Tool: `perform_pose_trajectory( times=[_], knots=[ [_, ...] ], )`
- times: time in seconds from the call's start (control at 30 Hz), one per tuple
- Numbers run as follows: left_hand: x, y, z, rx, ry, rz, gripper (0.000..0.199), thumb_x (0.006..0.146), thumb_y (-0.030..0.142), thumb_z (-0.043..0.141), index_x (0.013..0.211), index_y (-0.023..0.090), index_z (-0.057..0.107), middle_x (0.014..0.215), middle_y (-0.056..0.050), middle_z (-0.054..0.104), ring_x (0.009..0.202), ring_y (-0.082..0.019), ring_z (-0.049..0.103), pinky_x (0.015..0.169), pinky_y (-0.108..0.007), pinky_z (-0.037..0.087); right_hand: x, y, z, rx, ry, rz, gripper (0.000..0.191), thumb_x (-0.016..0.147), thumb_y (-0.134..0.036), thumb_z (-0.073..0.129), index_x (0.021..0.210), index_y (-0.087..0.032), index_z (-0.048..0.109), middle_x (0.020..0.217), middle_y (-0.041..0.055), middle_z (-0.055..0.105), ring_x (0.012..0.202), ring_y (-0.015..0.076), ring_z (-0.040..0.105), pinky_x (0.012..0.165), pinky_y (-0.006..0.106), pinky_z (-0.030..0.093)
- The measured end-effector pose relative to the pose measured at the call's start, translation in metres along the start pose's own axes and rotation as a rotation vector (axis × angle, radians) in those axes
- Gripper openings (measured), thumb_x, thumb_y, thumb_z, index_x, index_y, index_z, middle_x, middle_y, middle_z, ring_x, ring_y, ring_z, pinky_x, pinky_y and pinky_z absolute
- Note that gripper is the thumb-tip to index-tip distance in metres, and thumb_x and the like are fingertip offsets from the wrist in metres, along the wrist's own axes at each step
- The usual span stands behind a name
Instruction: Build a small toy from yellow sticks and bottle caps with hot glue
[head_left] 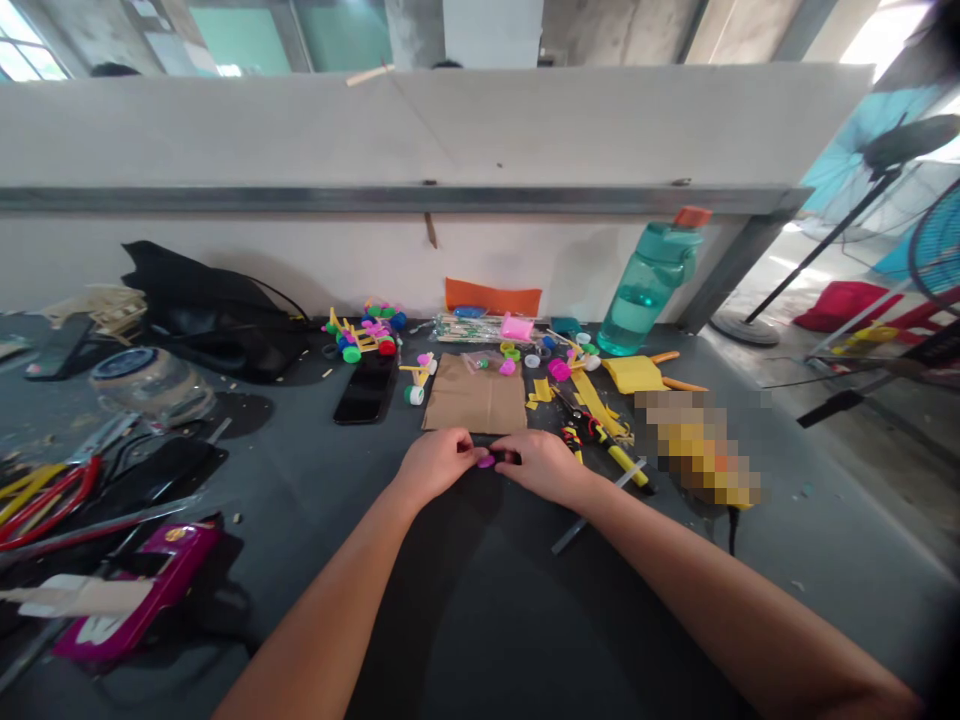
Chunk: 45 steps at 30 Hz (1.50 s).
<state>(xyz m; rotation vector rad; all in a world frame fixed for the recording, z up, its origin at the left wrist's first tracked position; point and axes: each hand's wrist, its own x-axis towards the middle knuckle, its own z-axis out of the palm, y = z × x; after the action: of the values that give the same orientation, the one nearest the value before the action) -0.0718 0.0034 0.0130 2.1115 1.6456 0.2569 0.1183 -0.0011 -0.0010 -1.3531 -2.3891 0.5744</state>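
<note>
A small purple disc [486, 462], which looks like a bottle cap, is between my hands just in front of the cardboard piece [474, 400]. My left hand [442, 464] is closed, its thumb and fingertips pinching the cap's left edge. From the other side comes my right hand [541, 465], thumb and forefinger drawn together close to the cap. Whether its fingertips hold something small cannot be made out. On the cardboard's far part lie a small clear packet [478, 362] and a pink cap [508, 368].
A black phone [366, 388] lies left of the cardboard, near small wheeled stick models [364, 330]. Pliers [592, 425], a clear strip [596, 508] and a blurred yellow corded object [701, 450] are rightward. A teal bottle [646, 285] stands behind. A purple power strip [142, 590] lies left.
</note>
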Motion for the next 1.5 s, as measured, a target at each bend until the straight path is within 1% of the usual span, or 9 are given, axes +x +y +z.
perform_pose_trajectory(
  times=[0.27, 0.67, 0.83, 0.9, 1.0, 1.17, 1.3, 1.4, 1.5],
  knots=[
    [0.001, 0.004, 0.004, 0.051, -0.006, -0.062, 0.03, 0.073, 0.052, 0.057, 0.073, 0.022, 0.062, 0.073, -0.002, 0.067, 0.071, -0.019, 0.062, 0.052, -0.026, 0.028, 0.0, 0.001, 0.001, -0.005, -0.003, -0.03, 0.022, 0.075, -0.022, 0.063, 0.096, -0.028, 0.068, 0.074, -0.0017, 0.067, 0.071, 0.0144, 0.06, 0.06, 0.023, 0.038],
    [0.001, -0.004, 0.002, -0.03, -0.029, 0.027, 0.03, 0.072, 0.053, 0.058, 0.075, 0.024, 0.063, 0.073, 0.0, 0.067, 0.068, -0.018, 0.059, 0.053, -0.025, 0.029, -0.001, 0.0, -0.01, 0.03, -0.047, -0.045, 0.025, 0.078, -0.025, 0.062, 0.102, -0.026, 0.066, 0.079, -0.0007, 0.068, 0.071, 0.0144, 0.061, 0.062, 0.023, 0.041],
    [0.001, -0.004, 0.002, -0.035, -0.024, 0.043, 0.023, 0.074, 0.046, 0.058, 0.077, 0.024, 0.064, 0.073, 0.0, 0.067, 0.068, -0.018, 0.059, 0.053, -0.026, 0.03, -0.001, -0.003, -0.002, -0.012, 0.051, -0.089, 0.012, 0.082, -0.032, 0.061, 0.086, -0.023, 0.068, 0.079, 0.0013, 0.067, 0.077, 0.0148, 0.061, 0.066, 0.023, 0.041],
    [0.001, -0.007, 0.001, -0.066, -0.029, 0.066, 0.023, 0.077, 0.044, 0.054, 0.077, 0.023, 0.064, 0.072, -0.001, 0.066, 0.067, -0.017, 0.058, 0.054, -0.026, 0.031, -0.002, -0.004, 0.003, -0.031, 0.077, -0.098, 0.013, 0.083, -0.032, 0.059, 0.081, -0.023, 0.068, 0.078, 0.0016, 0.066, 0.077, 0.0142, 0.06, 0.067, 0.023, 0.041],
    [0.002, -0.014, -0.004, -0.203, -0.085, 0.115, 0.024, 0.08, 0.039, 0.049, 0.08, 0.021, 0.064, 0.074, -0.001, 0.066, 0.068, -0.017, 0.058, 0.057, -0.025, 0.035, -0.002, -0.003, 0.007, -0.039, 0.081, -0.103, 0.017, 0.085, -0.035, 0.057, 0.081, -0.022, 0.067, 0.078, 0.0014, 0.065, 0.075, 0.0132, 0.059, 0.068, 0.022, 0.041],
    [0.003, -0.023, -0.006, -0.4, -0.226, 0.167, 0.027, 0.071, 0.034, 0.061, 0.093, 0.019, 0.064, 0.082, -0.002, 0.065, 0.077, -0.017, 0.059, 0.066, -0.024, 0.041, -0.003, -0.003, -0.001, -0.036, 0.038, -0.133, 0.015, 0.082, -0.033, 0.06, 0.093, -0.023, 0.066, 0.082, 0.0009, 0.066, 0.077, 0.0138, 0.06, 0.068, 0.023, 0.042],
    [0.003, -0.02, -0.004, -0.235, -0.196, 0.161, 0.03, 0.065, 0.035, 0.068, 0.092, 0.023, 0.064, 0.078, 0.001, 0.063, 0.07, -0.015, 0.057, 0.058, -0.023, 0.037, -0.004, -0.002, -0.018, -0.027, -0.032, -0.221, 0.024, 0.084, -0.032, 0.056, 0.107, -0.026, 0.063, 0.095, 0.0025, 0.066, 0.088, 0.0158, 0.06, 0.076, 0.025, 0.044],
    [0.002, -0.016, -0.004, -0.109, -0.147, 0.161, 0.028, 0.065, 0.038, 0.068, 0.089, 0.025, 0.064, 0.078, 0.002, 0.063, 0.067, -0.015, 0.056, 0.056, -0.023, 0.034, -0.005, -0.002, -0.027, -0.06, -0.081, -0.213, 0.026, 0.085, -0.029, 0.054, 0.109, -0.027, 0.063, 0.098, 0.0032, 0.065, 0.091, 0.0169, 0.06, 0.079, 0.027, 0.045],
    [0.001, -0.014, -0.004, -0.087, -0.123, 0.166, 0.024, 0.069, 0.041, 0.064, 0.087, 0.025, 0.064, 0.079, 0.002, 0.064, 0.068, -0.014, 0.056, 0.057, -0.023, 0.033, -0.004, -0.003, -0.026, -0.077, -0.119, -0.212, 0.025, 0.085, -0.029, 0.053, 0.107, -0.025, 0.065, 0.096, 0.0039, 0.065, 0.09, 0.0172, 0.06, 0.079, 0.028, 0.045]
  ],
)
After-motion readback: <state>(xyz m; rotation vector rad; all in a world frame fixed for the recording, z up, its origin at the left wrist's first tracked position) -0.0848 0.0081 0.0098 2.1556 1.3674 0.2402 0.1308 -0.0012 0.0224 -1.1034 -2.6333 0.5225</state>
